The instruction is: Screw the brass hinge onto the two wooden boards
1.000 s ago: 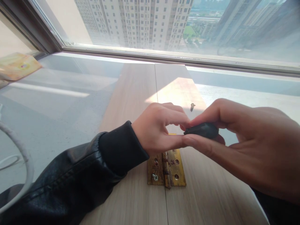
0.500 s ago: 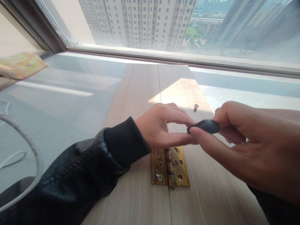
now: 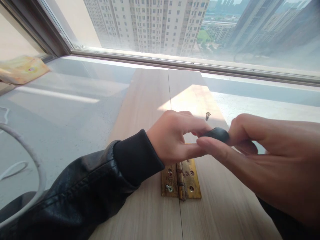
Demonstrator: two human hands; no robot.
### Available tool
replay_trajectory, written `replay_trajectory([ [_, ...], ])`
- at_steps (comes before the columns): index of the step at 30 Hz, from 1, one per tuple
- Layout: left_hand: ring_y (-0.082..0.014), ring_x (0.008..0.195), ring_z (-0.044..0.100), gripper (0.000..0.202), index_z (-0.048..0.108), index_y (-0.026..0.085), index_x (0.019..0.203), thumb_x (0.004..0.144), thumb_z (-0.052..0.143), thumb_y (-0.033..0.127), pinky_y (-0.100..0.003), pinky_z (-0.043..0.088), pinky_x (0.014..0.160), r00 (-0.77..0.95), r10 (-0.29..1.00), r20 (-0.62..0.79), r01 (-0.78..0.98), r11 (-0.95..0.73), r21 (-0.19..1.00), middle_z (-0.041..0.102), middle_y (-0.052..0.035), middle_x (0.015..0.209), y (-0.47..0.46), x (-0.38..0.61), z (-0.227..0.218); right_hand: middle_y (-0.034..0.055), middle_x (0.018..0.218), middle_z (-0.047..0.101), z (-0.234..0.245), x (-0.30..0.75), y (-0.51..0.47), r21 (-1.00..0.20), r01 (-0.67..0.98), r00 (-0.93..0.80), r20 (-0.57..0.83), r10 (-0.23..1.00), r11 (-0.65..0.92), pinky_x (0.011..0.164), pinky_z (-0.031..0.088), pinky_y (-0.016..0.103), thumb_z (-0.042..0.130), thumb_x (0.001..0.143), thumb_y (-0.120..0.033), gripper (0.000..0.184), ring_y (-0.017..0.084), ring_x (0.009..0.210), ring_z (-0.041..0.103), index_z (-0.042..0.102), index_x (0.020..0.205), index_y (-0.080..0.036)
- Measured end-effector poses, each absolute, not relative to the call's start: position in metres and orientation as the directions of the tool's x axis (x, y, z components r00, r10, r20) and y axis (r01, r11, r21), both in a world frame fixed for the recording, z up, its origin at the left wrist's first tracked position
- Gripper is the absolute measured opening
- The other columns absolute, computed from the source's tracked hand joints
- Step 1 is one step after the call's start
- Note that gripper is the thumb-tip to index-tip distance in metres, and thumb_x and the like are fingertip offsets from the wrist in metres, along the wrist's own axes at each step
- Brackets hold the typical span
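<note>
A brass hinge lies across the seam between two light wooden boards. One screw sits in its lower left hole. My right hand grips a black screwdriver handle between thumb and fingers above the hinge. My left hand, in a black leather sleeve, has its fingertips pinched at the handle's front end; the shaft and tip are hidden behind the fingers. A loose screw rests on the right board just beyond the hands.
The boards lie on a grey stone sill under a large window. A white cable curls at the left. A yellow packet sits at the far left by the window frame.
My right hand has turned slightly around the handle and shifted its fingers. The left hand stays pinched at the same spot above the hinge.
</note>
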State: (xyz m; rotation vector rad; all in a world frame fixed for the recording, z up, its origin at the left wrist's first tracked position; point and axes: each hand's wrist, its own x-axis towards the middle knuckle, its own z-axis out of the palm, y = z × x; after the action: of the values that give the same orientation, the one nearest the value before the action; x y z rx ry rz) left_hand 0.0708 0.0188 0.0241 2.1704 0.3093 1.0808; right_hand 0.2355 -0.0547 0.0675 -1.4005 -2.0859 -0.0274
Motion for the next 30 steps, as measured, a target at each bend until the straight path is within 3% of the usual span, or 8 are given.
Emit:
replay_trajectory([
  [3, -0.0131, 0.069, 0.06, 0.011, 0.072, 0.007, 0.081, 0.081, 0.07, 0.017, -0.026, 0.05, 0.068, 0.685, 0.445, 0.577, -0.162, -0.679, 0.716, 0.068, -0.006, 0.071, 0.023, 0.07, 0.023, -0.003, 0.059, 0.049, 0.072, 0.25, -0.055, -0.239, 0.857, -0.313, 0.462, 0.83, 0.457, 0.044, 0.031, 0.029, 0.063, 0.084, -0.047, 0.023, 0.01, 0.046, 0.042, 0.06, 0.085, -0.024],
  [6, -0.0179, 0.077, 0.064, 0.013, 0.072, 0.004, 0.088, 0.08, 0.068, 0.014, -0.032, 0.053, 0.074, 0.736, 0.439, 0.515, -0.2, -0.586, 0.785, 0.072, -0.0119, 0.081, 0.026, 0.07, 0.022, -0.0035, 0.072, 0.058, 0.074, 0.255, -0.054, -0.328, 0.747, -0.443, 0.403, 0.801, 0.579, 0.048, 0.038, 0.028, 0.06, 0.089, -0.036, 0.02, 0.01, 0.055, 0.051, 0.063, 0.107, -0.03],
  [9, -0.0179, 0.076, 0.065, 0.013, 0.072, 0.003, 0.087, 0.08, 0.07, 0.014, -0.032, 0.054, 0.074, 0.743, 0.429, 0.514, -0.223, -0.566, 0.794, 0.073, -0.0123, 0.08, 0.027, 0.07, 0.021, -0.0041, 0.077, 0.064, 0.074, 0.255, -0.051, -0.405, 0.703, -0.455, 0.377, 0.807, 0.585, 0.049, 0.042, 0.027, 0.061, 0.089, -0.032, 0.016, 0.01, 0.059, 0.057, 0.063, 0.106, -0.032],
  [12, -0.0128, 0.069, 0.064, 0.014, 0.072, 0.007, 0.081, 0.075, 0.077, 0.019, -0.025, 0.053, 0.069, 0.677, 0.465, 0.57, -0.191, -0.637, 0.747, 0.072, -0.0059, 0.071, 0.027, 0.07, 0.021, -0.003, 0.079, 0.068, 0.071, 0.257, -0.049, -0.407, 0.717, -0.444, 0.359, 0.821, 0.566, 0.048, 0.043, 0.026, 0.064, 0.087, -0.034, 0.014, 0.012, 0.062, 0.062, 0.063, 0.1, -0.029],
  [17, -0.0091, 0.065, 0.063, 0.016, 0.071, 0.01, 0.073, 0.071, 0.082, 0.022, -0.02, 0.053, 0.068, 0.611, 0.513, 0.604, -0.127, -0.689, 0.714, 0.072, -0.0024, 0.067, 0.024, 0.069, 0.024, -0.0049, 0.067, 0.061, 0.066, 0.258, -0.05, -0.325, 0.784, -0.394, 0.398, 0.828, 0.529, 0.043, 0.035, 0.026, 0.067, 0.085, -0.039, 0.016, 0.01, 0.05, 0.053, 0.06, 0.093, -0.027],
  [24, -0.0119, 0.066, 0.061, 0.013, 0.069, 0.014, 0.072, 0.076, 0.075, 0.024, -0.026, 0.051, 0.065, 0.6, 0.512, 0.614, -0.034, -0.751, 0.659, 0.07, -0.0021, 0.07, 0.021, 0.067, 0.027, -0.0058, 0.05, 0.037, 0.063, 0.242, -0.059, -0.135, 0.894, -0.307, 0.51, 0.803, 0.427, 0.046, 0.023, 0.029, 0.06, 0.086, -0.044, 0.025, 0.012, 0.042, 0.038, 0.048, 0.077, -0.024],
  [28, -0.013, 0.064, 0.056, 0.019, 0.066, 0.015, 0.064, 0.079, 0.072, 0.025, -0.029, 0.046, 0.062, 0.605, 0.53, 0.594, 0.032, -0.762, 0.647, 0.066, -0.0012, 0.063, 0.02, 0.067, 0.028, -0.0061, 0.047, 0.034, 0.061, 0.237, -0.059, -0.108, 0.914, -0.28, 0.534, 0.798, 0.392, 0.046, 0.024, 0.029, 0.059, 0.085, -0.042, 0.025, 0.012, 0.041, 0.037, 0.046, 0.076, -0.023],
  [30, -0.0124, 0.062, 0.055, 0.018, 0.066, 0.014, 0.063, 0.078, 0.073, 0.022, -0.027, 0.045, 0.061, 0.6, 0.535, 0.595, 0.022, -0.754, 0.656, 0.064, -0.0011, 0.06, 0.021, 0.067, 0.028, -0.0054, 0.05, 0.041, 0.061, 0.238, -0.057, -0.122, 0.906, -0.283, 0.538, 0.794, 0.405, 0.045, 0.024, 0.029, 0.06, 0.085, -0.042, 0.024, 0.01, 0.042, 0.037, 0.049, 0.077, -0.022],
])
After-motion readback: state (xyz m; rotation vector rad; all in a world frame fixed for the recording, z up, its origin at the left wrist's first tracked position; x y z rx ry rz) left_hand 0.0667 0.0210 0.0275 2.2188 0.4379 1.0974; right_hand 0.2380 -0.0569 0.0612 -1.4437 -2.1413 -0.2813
